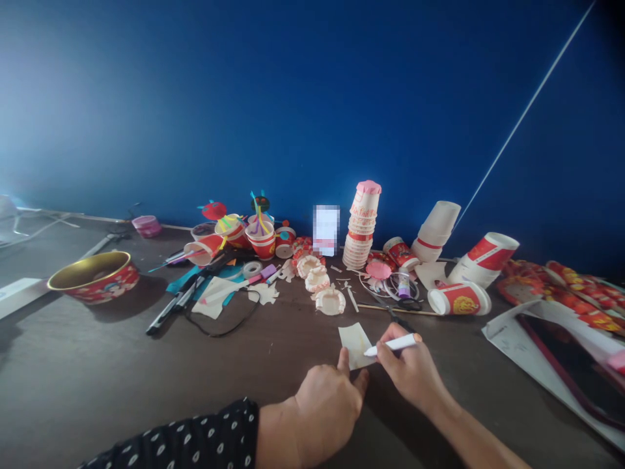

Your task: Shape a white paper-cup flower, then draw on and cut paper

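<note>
Right hand (pixel 410 371) closed on a white marker (pixel 393 345), tip on a cream paper scrap (pixel 354 345); left hand (pixel 327 410) spread, one finger seemingly at its edge. Slippage, a stray mark.

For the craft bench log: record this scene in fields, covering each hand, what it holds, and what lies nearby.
Left hand: thumb at the edge of a cream paper piece, steadying it
Right hand: grips a white marker, tip on the paper
Surface: dark wooden table
Nearest things: scissors, cut paper-cup pieces
Further off: stacked paper cups, red-and-white paper cup on its side, gold-lined red tin
</note>
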